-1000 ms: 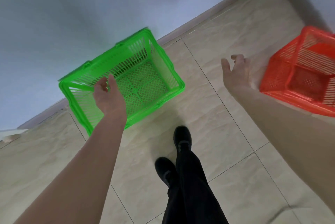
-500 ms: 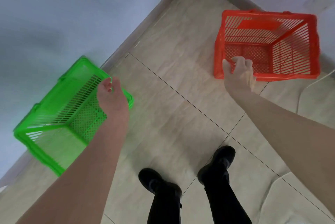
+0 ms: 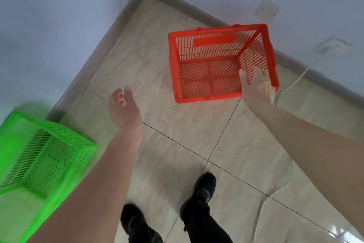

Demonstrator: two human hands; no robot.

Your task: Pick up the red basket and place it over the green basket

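You had two plastic baskets on the floor: one red basket [image 3: 220, 61] far right, one green basket [image 3: 39, 162] near left. Your two hands were out: left hand [image 3: 123, 107], right hand [image 3: 257, 87]. Two black shoes [image 3: 201, 189] stood near. Two wall plates [image 3: 267, 11] sat far right.

Both bare forearms stretch forward and down. The left hand [image 3: 123, 109] is held loose with its fingers [image 3: 119, 96] a little curled and grips nothing. The right hand [image 3: 257, 86] reaches farther out, fingers nearly straight and spread, also holding nothing.
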